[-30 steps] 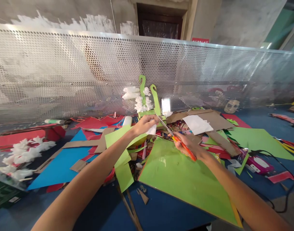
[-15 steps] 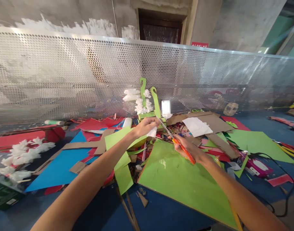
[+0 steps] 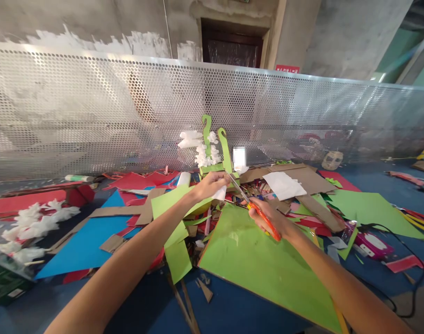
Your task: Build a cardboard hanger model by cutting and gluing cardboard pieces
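Note:
In the middle of the view my left hand (image 3: 212, 184) is closed on a piece of white tissue paper (image 3: 220, 193), whose lower part hangs below the fingers. My right hand (image 3: 267, 215) grips the orange handles of a pair of scissors (image 3: 263, 219). The metal blades point up and left, their tips close to my left fingertips; whether they touch the paper I cannot tell. Just behind the hands stands a green cardboard shape (image 3: 225, 150) with two hooked uprights and ruffled white paper (image 3: 203, 155) attached. A large green board (image 3: 256, 260) lies beneath my right hand.
Blue card (image 3: 83, 246), red card and brown cardboard scraps cover the left side. White sheets (image 3: 284, 184) lie on cardboard at right, near a magenta device (image 3: 373, 245) with a black cable. A perforated metal panel (image 3: 93, 106) runs across the back.
My right hand and the scissors have shifted very slightly left and down. My left hand stays closed on the white paper. The whole view has dropped a little.

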The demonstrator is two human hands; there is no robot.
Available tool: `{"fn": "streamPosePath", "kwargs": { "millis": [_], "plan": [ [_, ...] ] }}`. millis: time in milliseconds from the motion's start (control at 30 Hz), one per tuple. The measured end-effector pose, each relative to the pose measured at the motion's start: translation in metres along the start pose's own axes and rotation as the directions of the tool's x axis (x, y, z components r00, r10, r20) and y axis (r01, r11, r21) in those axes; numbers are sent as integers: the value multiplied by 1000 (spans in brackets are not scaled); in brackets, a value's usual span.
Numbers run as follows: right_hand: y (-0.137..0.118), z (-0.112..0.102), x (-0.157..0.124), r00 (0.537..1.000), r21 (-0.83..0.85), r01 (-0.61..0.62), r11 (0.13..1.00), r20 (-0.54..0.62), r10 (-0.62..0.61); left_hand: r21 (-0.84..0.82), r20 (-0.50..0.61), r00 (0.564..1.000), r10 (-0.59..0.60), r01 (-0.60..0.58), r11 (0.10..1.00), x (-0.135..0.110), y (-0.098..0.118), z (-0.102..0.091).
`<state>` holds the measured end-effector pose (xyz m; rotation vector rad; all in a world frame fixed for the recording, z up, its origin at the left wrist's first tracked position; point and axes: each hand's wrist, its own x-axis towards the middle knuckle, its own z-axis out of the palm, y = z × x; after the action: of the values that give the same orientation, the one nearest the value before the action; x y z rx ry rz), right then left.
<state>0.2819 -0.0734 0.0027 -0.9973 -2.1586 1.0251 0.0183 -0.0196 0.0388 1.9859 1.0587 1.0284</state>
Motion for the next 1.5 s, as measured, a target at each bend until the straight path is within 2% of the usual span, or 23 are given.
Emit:
{"fn": "streamPosePath", "kwargs": {
  "millis": [200, 367, 467, 600, 733, 800, 867, 1000, 1067, 1100, 1167, 1233, 1267, 1300, 1367, 1500],
  "plan": [
    [-7, 4, -5, 999, 33, -7, 999, -50, 8, -4, 21, 1000, 21, -21, 1000, -1, 10, -2],
    [-16, 11, -9, 996, 43, -14, 999, -89, 18, -37, 77, 990, -117, 120, 992, -3, 17, -7],
    [-20, 17, -11, 992, 59, -25, 998, -120, 32, -95, 96, 983, -154, 163, 982, -4, 17, -10],
    [-16, 27, -14, 988, 131, -78, 988, -124, 95, -146, 139, 974, -180, 200, 969, -5, 14, -9],
    [-8, 33, -16, 985, 196, -110, 975, -110, 133, -160, 209, 946, -249, 284, 945, -5, 9, -12],
    [-7, 32, -14, 986, 231, -117, 966, -88, 141, -99, 253, 926, -279, 312, 945, -5, 6, -20],
    [-7, 26, -11, 986, 284, -110, 952, -90, 141, 45, 313, 896, -316, 318, 947, -6, 3, -30],
    [-7, 3, -6, 966, 389, -13, 921, -233, 112, 352, 449, 786, -426, 282, 892, -8, 1, -42],
    [-4, -10, -5, 943, 428, 24, 903, -311, 122, 478, 460, 755, -467, 233, 847, -9, 3, -38],
    [-3, -15, -4, 931, 445, 35, 895, -340, 133, 565, 428, 758, -492, 201, 800, -9, 4, -35],
    [2, -23, -4, 916, 471, 44, 881, -372, 153, 760, 267, 812, -519, 154, 631, -11, 7, -25],
    [5, -26, -3, 913, 485, 57, 873, -379, 151, 888, 68, 888, -456, 155, 434, -12, 11, -14],
    [7, -27, -3, 914, 485, 64, 872, -380, 144, 914, 9, 919, -394, 152, 376, -13, 12, -8],
    [7, -27, -2, 915, 482, 70, 874, -380, 136, 925, -13, 942, -334, 139, 354, -12, 12, -3],
    [8, -26, -2, 922, 467, 78, 881, -371, 115, 926, 11, 964, -266, 90, 366, -9, 12, 9],
    [5, -22, -2, 945, 459, 60, 886, -311, 97, 929, 60, 951, -302, 58, 367, 6, 2, 33]
  ]
}}
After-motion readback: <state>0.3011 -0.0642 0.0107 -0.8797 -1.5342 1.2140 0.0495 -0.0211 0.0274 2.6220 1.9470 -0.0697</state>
